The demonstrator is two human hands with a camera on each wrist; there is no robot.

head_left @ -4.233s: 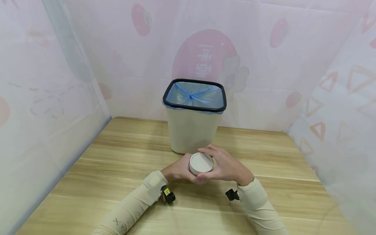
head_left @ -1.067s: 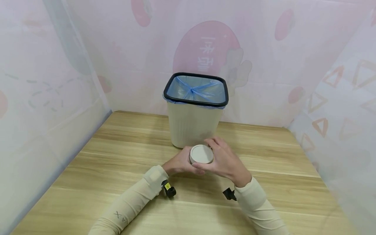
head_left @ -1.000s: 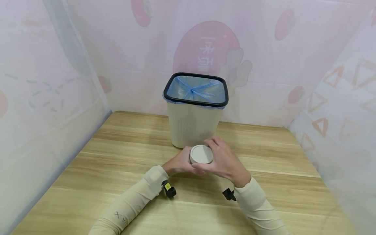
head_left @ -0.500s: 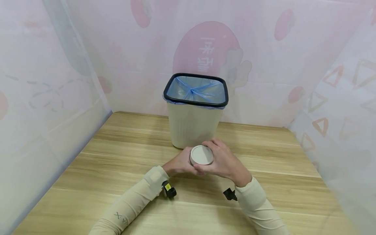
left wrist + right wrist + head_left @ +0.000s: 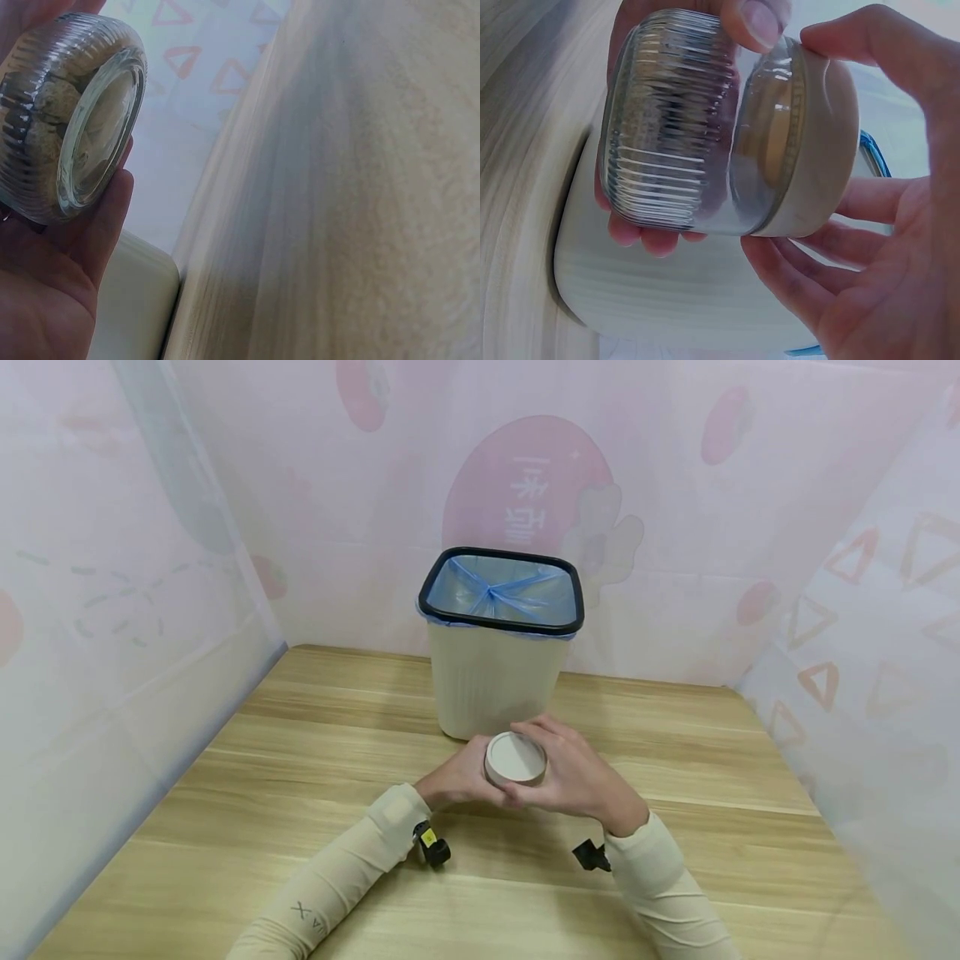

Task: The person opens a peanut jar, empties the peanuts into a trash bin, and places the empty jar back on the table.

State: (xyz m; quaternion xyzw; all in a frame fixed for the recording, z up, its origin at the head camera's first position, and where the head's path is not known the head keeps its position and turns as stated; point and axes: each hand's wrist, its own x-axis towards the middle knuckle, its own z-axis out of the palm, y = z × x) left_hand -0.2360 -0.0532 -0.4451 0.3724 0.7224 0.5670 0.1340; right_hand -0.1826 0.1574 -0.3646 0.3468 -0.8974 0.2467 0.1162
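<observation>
Jar (image 5: pixel 679 150) in left hand (image 5: pixel 463 777), right hand (image 5: pixel 576 773) round lid (image 5: pixel 515 757), inside unclear

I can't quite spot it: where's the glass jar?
In the head view, just below centre, the lidded glass jar is held between the left hand and right hand, in front of the cream wastebasket.

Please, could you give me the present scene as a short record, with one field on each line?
Held object: ribbed glass jar, off the wood-grain table
Lid: beige lid, on the jar
Left grip: curled round the glass body
Right grip: fingers on the lid
Contents: brownish matter, too unclear to name
Behind the jar: beige waste bin, upright on the table
Bin details: black rim, blue liner
Backdrop: pink-and-white printed sheet
</observation>
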